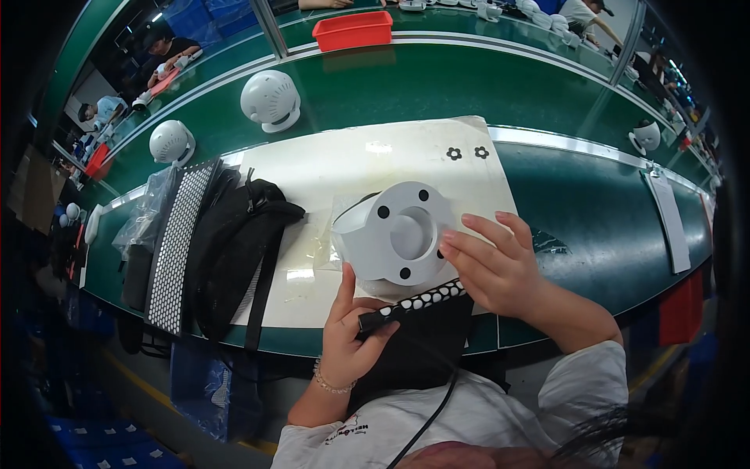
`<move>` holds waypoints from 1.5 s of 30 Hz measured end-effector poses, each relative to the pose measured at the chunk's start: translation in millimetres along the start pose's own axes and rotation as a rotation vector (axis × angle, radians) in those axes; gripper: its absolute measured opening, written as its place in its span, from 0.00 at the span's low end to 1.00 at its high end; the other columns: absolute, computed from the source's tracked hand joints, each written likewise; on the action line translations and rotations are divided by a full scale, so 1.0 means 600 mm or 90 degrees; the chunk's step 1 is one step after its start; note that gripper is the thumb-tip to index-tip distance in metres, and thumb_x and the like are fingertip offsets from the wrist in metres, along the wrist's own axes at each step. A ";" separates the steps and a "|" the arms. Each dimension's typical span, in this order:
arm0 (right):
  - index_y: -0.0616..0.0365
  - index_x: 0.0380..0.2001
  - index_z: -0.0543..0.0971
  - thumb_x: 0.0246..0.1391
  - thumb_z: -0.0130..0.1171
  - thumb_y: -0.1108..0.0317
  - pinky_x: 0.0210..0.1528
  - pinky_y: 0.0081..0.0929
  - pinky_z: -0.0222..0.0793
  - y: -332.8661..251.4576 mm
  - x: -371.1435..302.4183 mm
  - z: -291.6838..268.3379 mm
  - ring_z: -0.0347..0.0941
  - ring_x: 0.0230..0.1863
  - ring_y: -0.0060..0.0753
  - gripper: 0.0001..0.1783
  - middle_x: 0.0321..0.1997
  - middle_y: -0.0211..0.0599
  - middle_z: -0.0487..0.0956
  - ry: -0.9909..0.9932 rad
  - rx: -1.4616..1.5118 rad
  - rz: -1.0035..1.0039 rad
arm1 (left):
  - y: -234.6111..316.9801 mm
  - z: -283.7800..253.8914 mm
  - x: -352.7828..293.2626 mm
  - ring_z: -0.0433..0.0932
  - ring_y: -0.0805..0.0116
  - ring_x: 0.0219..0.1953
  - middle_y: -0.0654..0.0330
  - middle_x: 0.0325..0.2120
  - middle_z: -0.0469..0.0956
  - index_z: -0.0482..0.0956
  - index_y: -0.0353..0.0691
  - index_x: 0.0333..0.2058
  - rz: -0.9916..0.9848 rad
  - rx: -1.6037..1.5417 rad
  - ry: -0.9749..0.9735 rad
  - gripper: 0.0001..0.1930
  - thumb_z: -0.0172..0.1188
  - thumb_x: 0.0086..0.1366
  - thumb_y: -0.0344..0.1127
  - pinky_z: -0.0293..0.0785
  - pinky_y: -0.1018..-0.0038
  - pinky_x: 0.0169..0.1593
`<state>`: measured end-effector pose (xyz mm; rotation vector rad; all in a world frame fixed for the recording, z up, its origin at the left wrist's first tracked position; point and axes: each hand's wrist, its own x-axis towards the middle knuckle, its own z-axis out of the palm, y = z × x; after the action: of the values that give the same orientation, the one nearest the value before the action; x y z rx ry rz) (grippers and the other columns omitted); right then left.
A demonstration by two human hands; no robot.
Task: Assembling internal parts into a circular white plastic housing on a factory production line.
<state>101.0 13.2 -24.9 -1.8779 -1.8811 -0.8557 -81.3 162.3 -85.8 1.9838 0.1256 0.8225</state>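
Observation:
A white rounded device (359,240) lies on its side in front of me, its round base (447,211) turned up toward me. Small black round pads (383,212) sit around the base's ring. My right hand (496,266) reaches over the base's right side with its fingers spread, and fingertips touch the rim by the lower-right pad (440,254), which they partly cover. Between the thumb and fingers of my left hand (350,336) is a black sheet with white round spots (422,300), tilted below the device. My left index finger points up beside the device's body.
Under the device spreads a cream board (312,172) on the green table. To the left lie a black bag (234,242) and another spotted sheet (178,258). White devices (270,100) and a red bin (353,31) stand beyond. A white strip (669,223) lies right. People work farther off.

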 end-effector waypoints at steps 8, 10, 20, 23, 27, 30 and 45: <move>0.54 0.47 0.68 0.46 0.52 0.68 0.57 0.35 0.49 -0.004 0.001 0.012 0.63 0.51 0.33 0.21 0.51 0.37 0.66 -0.032 0.277 0.244 | -0.004 -0.001 -0.015 0.77 0.65 0.34 0.40 0.58 0.48 0.68 0.34 0.20 -0.028 -0.031 0.010 0.10 0.63 0.41 0.21 0.71 0.75 0.38; 0.58 0.49 0.66 0.50 0.52 0.64 0.52 0.26 0.55 0.009 0.000 0.034 0.63 0.48 0.27 0.22 0.47 0.37 0.68 -0.045 0.965 0.665 | -0.010 0.005 -0.013 0.77 0.65 0.34 0.40 0.58 0.48 0.68 0.34 0.20 -0.038 -0.043 0.011 0.10 0.63 0.41 0.21 0.71 0.75 0.38; 0.62 0.43 0.69 0.47 0.57 0.65 0.40 0.19 0.64 0.051 0.073 0.024 0.69 0.39 0.21 0.20 0.39 0.33 0.74 -0.027 1.113 0.601 | -0.012 -0.012 -0.017 0.76 0.62 0.39 0.43 0.55 0.57 0.69 0.33 0.23 -0.003 -0.118 0.021 0.10 0.63 0.43 0.20 0.72 0.74 0.39; 0.61 0.41 0.69 0.49 0.55 0.67 0.37 0.20 0.64 0.125 0.089 0.056 0.69 0.35 0.19 0.16 0.34 0.30 0.74 0.125 0.900 0.596 | -0.006 -0.020 -0.019 0.75 0.62 0.40 0.45 0.54 0.60 0.72 0.31 0.27 0.021 -0.113 0.004 0.11 0.63 0.43 0.20 0.72 0.74 0.40; 0.56 0.36 0.73 0.45 0.54 0.71 0.33 0.26 0.64 0.273 0.069 0.155 0.69 0.34 0.28 0.11 0.29 0.33 0.71 0.174 0.034 0.439 | -0.001 -0.018 -0.017 0.75 0.62 0.40 0.47 0.54 0.60 0.74 0.30 0.29 0.017 -0.120 -0.018 0.12 0.63 0.43 0.20 0.72 0.74 0.40; 0.53 0.34 0.76 0.44 0.50 0.71 0.35 0.33 0.65 0.384 0.008 0.189 0.68 0.38 0.39 0.11 0.33 0.34 0.70 0.083 -0.367 0.324 | -0.005 -0.017 -0.019 0.75 0.62 0.40 0.47 0.54 0.60 0.74 0.30 0.29 0.027 -0.124 -0.010 0.12 0.63 0.42 0.20 0.72 0.74 0.40; 0.56 0.31 0.77 0.43 0.47 0.74 0.44 0.34 0.64 0.289 0.068 0.207 0.70 0.42 0.39 0.11 0.37 0.36 0.76 0.009 0.028 0.341 | -0.010 -0.032 -0.027 0.75 0.61 0.40 0.45 0.51 0.64 0.70 0.31 0.23 0.006 -0.125 0.009 0.10 0.63 0.41 0.20 0.72 0.73 0.40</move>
<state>290.2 112.6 -63.5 -2.1813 -1.2671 -0.6347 -103.7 173.4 -92.4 1.7958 0.0427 0.8226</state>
